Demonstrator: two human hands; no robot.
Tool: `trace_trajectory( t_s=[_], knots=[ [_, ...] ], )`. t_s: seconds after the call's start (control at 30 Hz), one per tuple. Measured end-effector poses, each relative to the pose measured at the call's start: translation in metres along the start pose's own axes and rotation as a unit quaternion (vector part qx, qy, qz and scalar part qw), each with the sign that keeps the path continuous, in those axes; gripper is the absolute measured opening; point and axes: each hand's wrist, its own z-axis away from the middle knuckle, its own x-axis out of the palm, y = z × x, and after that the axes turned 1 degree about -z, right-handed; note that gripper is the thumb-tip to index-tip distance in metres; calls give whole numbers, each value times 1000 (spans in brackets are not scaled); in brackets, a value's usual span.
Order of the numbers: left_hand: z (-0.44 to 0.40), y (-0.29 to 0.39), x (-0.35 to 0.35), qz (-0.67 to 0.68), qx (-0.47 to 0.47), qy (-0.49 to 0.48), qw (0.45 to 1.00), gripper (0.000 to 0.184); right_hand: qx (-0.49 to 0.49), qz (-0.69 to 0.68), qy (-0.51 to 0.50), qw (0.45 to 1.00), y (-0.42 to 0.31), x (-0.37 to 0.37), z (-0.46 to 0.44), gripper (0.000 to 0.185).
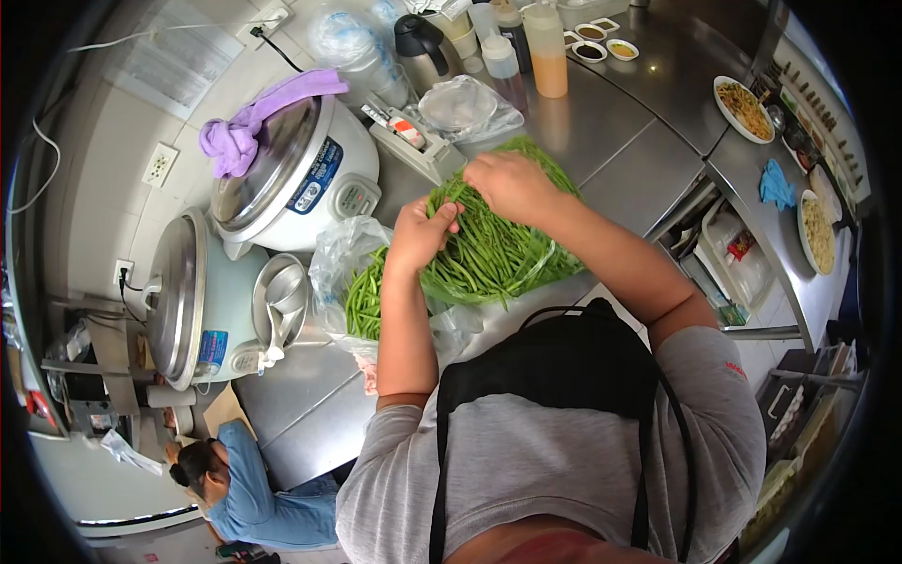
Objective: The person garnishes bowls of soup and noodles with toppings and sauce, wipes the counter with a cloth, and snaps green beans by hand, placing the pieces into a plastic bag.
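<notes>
A large heap of long green beans (489,254) lies in a clear plastic bag on the steel counter, right in front of me. My left hand (423,235) is over the left side of the heap, thumb and fingers pinched together on beans. Just right of it, my right hand (512,188) is closed with fingers curled down into the top of the heap; its fingertips are partly hidden. A second, smaller pile of green beans (363,301) sits in another clear bag (346,258) below and left of my left hand.
Two big rice cookers (301,169) stand at the left, one with a purple towel (235,141). Behind the beans are a tape dispenser (413,141), sauce bottles (545,52) and a thermos jug (427,47). Plated food (742,108) is at right. Another person (254,489) is at lower left.
</notes>
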Motion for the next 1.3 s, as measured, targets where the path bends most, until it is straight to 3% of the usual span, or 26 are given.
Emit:
trace_trajectory(
  t_s=[0.1, 0.13, 0.2, 0.3, 0.33, 0.43, 0.6, 0.77, 0.87, 0.97, 1.0, 1.23, 1.3],
  knots=[
    [-4, -7, 2, 110, 40, -45, 992, 16, 51, -249, 102, 962, -7, 12, 2, 8],
    [-6, -10, 2, 146, 57, -60, 986, 16, 135, -366, 81, 917, -8, 9, 1, 8],
    [-8, -13, 1, 216, 69, -48, 973, 16, 292, -572, 32, 766, -12, -2, -2, 10],
    [-9, -14, -4, 303, 79, -14, 950, 14, 269, -484, 13, 833, -3, -9, -1, 13],
    [-8, -12, -5, 337, 82, -11, 938, 14, 261, -361, -18, 895, 2, -1, 4, 15],
    [-10, -11, -4, 394, 91, -12, 914, 14, 194, -323, -79, 923, 5, 17, 16, 15],
    [-10, -11, -4, 437, 107, -11, 893, 15, 188, -291, -137, 928, -9, 14, 16, 20],
    [4, -2, 4, 292, 185, 14, 938, 16, 172, -78, -67, 980, -17, 21, 8, 18],
    [11, 9, 5, 253, 210, 50, 943, 16, 207, -18, -204, 957, -27, 15, -1, 16],
    [14, 13, -4, 253, 167, 121, 945, 13, 41, 39, -215, 975, -35, 43, 4, 17],
    [13, 12, -6, 257, 150, 132, 946, 13, 8, 34, -274, 961, -37, 53, 1, 19],
    [16, 1, -15, 95, 87, 161, 979, 12, -85, 53, -253, 962, -29, 73, 1, 20],
    [17, -6, -23, 33, 63, 185, 980, 12, -102, 35, -180, 978, -22, 70, -1, 19]
  ],
)
